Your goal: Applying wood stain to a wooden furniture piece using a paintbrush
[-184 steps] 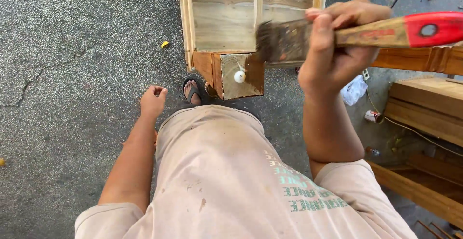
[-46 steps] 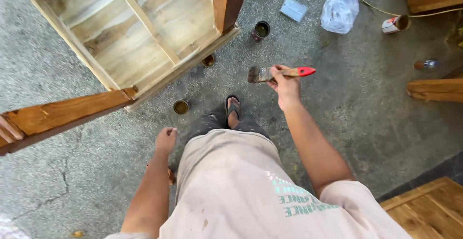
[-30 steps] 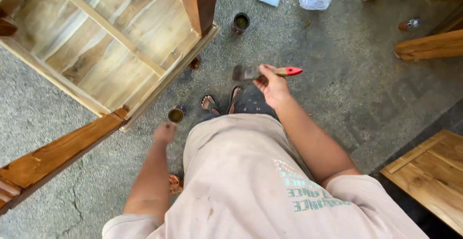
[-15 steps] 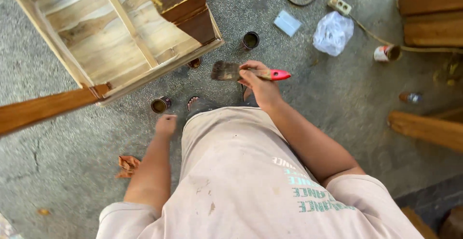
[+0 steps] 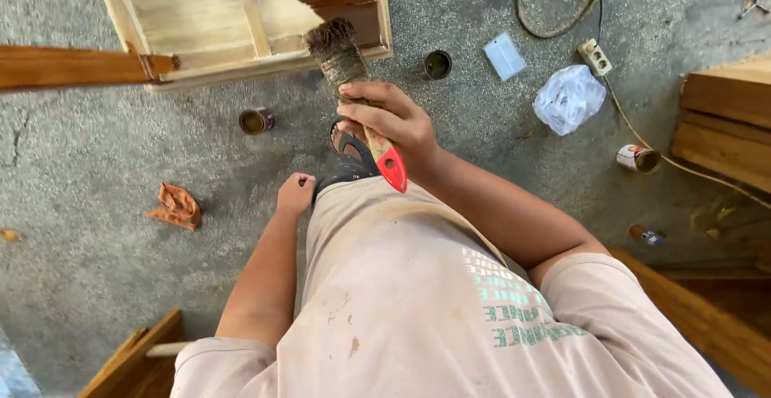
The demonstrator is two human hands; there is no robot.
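The right hand [image 5: 391, 118] grips a wide, dark-bristled paintbrush with a wooden shaft and a red handle end [image 5: 357, 93], fingers wrapped tight around the shaft; the bristles point far, toward the near edge of a pale unfinished wooden frame piece [image 5: 241, 20] that lies on the grey speckled concrete floor [image 5: 96, 173]. The left hand [image 5: 295, 195] hangs low beside the person's leg, fingers loosely curled and holding nothing. Left of the brush, a small round open tin [image 5: 257, 120] stands on the floor, and a second dark open tin [image 5: 437, 64] sits to the right of the bristles, just beside the frame's corner. A crumpled orange-brown rag [image 5: 175, 207] lies to the near left. Farther right are a flat pale-blue card [image 5: 504, 55], a crumpled clear plastic bag [image 5: 569, 97], and a tipped-over can [image 5: 638, 158] beside stacked brown wooden boards [image 5: 727, 121].
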